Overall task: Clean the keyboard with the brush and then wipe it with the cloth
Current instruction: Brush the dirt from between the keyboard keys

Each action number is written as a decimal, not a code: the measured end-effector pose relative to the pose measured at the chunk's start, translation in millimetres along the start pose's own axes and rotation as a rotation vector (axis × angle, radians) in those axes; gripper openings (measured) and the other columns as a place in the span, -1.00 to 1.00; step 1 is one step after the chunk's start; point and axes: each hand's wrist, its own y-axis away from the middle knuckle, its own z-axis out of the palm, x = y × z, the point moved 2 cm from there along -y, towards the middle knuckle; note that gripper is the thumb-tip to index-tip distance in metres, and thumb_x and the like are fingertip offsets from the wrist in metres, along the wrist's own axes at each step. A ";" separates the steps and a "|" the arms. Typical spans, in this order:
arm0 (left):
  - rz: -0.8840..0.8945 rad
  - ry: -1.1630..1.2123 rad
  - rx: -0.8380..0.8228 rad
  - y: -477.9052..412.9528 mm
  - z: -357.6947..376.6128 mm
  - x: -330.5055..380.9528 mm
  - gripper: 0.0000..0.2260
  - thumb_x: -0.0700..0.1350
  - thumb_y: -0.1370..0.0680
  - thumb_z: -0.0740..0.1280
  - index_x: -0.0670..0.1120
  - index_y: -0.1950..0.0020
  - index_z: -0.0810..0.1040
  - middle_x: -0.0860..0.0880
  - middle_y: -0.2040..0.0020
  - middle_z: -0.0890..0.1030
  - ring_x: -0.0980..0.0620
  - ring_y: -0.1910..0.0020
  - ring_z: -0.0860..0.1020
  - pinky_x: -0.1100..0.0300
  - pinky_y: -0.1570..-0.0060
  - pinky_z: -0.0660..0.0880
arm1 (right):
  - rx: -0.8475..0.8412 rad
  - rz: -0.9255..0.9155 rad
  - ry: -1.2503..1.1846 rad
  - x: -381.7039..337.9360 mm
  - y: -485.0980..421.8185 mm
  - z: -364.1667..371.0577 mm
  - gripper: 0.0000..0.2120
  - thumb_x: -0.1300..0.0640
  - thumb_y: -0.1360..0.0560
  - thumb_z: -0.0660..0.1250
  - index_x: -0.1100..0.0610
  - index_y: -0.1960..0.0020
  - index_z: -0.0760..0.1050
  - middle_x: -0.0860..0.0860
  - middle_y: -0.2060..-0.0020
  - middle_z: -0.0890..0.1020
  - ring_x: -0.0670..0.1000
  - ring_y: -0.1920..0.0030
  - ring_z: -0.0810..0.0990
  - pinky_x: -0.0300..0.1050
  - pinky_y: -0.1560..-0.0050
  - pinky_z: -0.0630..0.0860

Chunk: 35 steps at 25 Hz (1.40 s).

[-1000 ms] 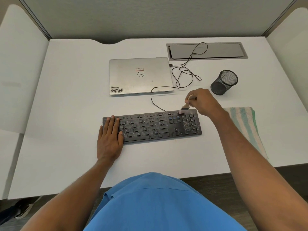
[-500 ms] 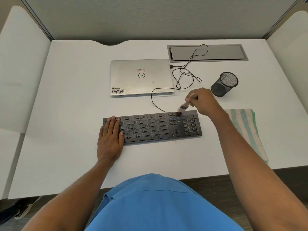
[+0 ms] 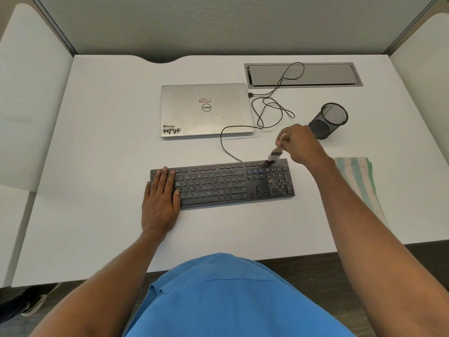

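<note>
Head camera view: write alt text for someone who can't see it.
A right hand holds a small brush against the top row of a black keyboard near its number pad, while the left hand rests flat on its left end. A striped cloth lies to the right on the white desk; a closed laptop and mesh cup sit behind.

**What I can't make out**

My right hand (image 3: 300, 144) wraps most of the brush (image 3: 275, 153) handle. Its bristles blur where they meet the top edge of the keyboard (image 3: 226, 183). My left hand (image 3: 160, 200) covers the leftmost keys. My right forearm (image 3: 359, 227) hides part of the cloth (image 3: 357, 176). The red label (image 3: 204, 100) on the laptop (image 3: 206, 117) is too small to read. A shoe (image 3: 29, 302) is cut off at the lower left.
</note>
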 end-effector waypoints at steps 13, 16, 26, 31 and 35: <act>-0.001 0.006 -0.004 -0.1 0.7 -0.5 -0.45 0.05 -0.72 0.00 -0.02 -0.73 0.14 0.00 -0.73 0.12 0.02 -0.72 0.02 -0.12 -0.67 0.05 | 0.019 0.011 0.022 14.3 3.4 -0.7 -0.92 0.24 -0.53 0.43 0.15 0.12 0.68 0.07 0.27 0.68 -0.04 0.29 0.59 -0.28 0.36 0.38; -0.002 0.006 -0.002 -0.1 0.7 -1.1 -0.45 0.05 -0.72 0.00 -0.02 -0.73 0.15 -0.01 -0.73 0.13 0.01 -0.71 0.04 -0.12 -0.67 0.05 | -0.015 -0.027 -0.017 4.2 4.3 5.6 -0.93 0.22 -0.53 0.43 0.13 0.12 0.68 0.05 0.28 0.67 -0.05 0.29 0.58 -0.23 0.29 0.42; 0.002 0.014 0.002 -0.4 2.1 -1.4 -0.46 0.04 -0.72 0.01 -0.03 -0.72 0.17 -0.02 -0.73 0.14 -0.01 -0.71 0.05 -0.13 -0.67 0.06 | -0.002 -0.025 0.048 6.4 -0.7 -4.7 -0.93 0.23 -0.54 0.41 0.15 0.10 0.67 0.03 0.29 0.64 -0.13 0.33 0.54 -0.29 0.37 0.37; 0.001 -0.003 -0.004 0.2 1.8 -1.2 -0.45 0.05 -0.72 0.00 -0.03 -0.73 0.15 -0.01 -0.73 0.13 0.00 -0.71 0.04 -0.12 -0.67 0.05 | -0.029 -0.038 0.045 9.1 0.8 4.7 -0.93 0.24 -0.51 0.43 0.12 0.13 0.67 0.06 0.28 0.67 -0.04 0.29 0.60 -0.27 0.32 0.42; -0.002 -0.004 -0.004 -0.2 1.5 -1.1 -0.45 0.05 -0.72 0.00 -0.03 -0.73 0.15 -0.01 -0.73 0.13 0.00 -0.71 0.04 -0.12 -0.67 0.06 | -0.013 0.040 0.088 20.9 0.3 0.7 -0.92 0.27 -0.52 0.43 0.16 0.13 0.67 0.10 0.27 0.67 0.04 0.24 0.62 -0.24 0.30 0.40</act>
